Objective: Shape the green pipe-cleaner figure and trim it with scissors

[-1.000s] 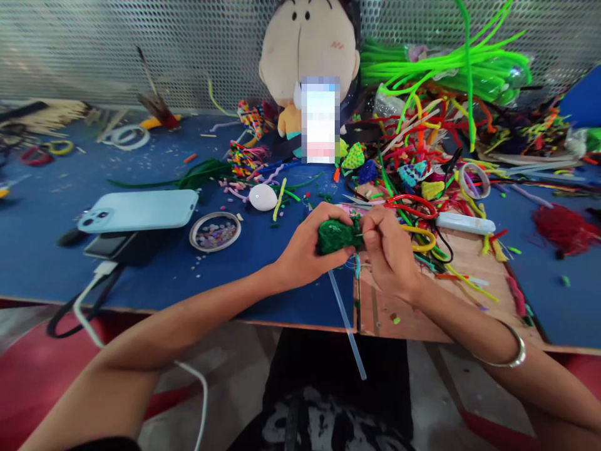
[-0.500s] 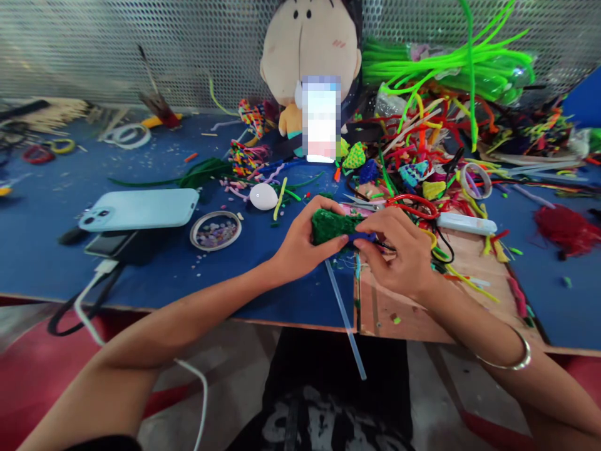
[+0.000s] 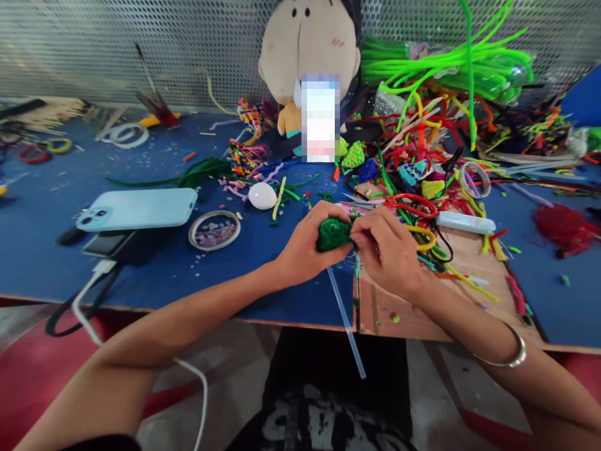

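Observation:
A dark green fuzzy pipe-cleaner piece sits between both my hands, just above the blue table. My left hand is wrapped round its left side. The fingertips of my right hand are pinched on its right end. A clear glue stick lies under my hands and sticks out over the table edge. Red-handled scissors lie just behind my right hand.
A light blue phone on a black power bank, a round tin of beads and a white egg shape lie to the left. A plush doll stands at the back. Heaps of coloured pipe cleaners cover the right side.
The green piece was turned lengthwise and lifted half a second ago; now it is bunched again in my left hand, and my right fingers have closed back on its right end.

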Demonstrator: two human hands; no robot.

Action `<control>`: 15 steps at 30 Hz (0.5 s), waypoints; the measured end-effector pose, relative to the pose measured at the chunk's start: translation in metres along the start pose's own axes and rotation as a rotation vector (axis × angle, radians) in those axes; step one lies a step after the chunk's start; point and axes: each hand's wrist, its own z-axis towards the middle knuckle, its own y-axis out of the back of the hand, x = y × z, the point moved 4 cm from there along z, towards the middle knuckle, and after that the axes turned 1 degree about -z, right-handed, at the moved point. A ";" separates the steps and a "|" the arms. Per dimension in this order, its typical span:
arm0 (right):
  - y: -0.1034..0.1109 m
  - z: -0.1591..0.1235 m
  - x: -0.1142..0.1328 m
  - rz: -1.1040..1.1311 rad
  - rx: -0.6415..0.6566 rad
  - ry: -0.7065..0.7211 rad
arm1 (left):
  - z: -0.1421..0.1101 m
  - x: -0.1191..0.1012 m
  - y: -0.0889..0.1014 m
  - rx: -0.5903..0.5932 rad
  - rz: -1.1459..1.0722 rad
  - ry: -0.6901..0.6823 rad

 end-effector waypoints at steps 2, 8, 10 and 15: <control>-0.001 -0.001 0.000 0.053 0.006 0.010 | 0.000 -0.001 0.000 0.009 -0.005 -0.014; 0.007 -0.005 -0.001 0.210 -0.064 0.038 | 0.003 0.007 0.007 -0.065 -0.029 0.080; 0.007 -0.005 0.000 0.170 -0.012 0.062 | 0.004 0.008 0.009 -0.083 -0.035 0.093; 0.006 -0.004 0.003 0.041 0.021 0.119 | 0.004 0.004 0.011 -0.112 -0.029 0.098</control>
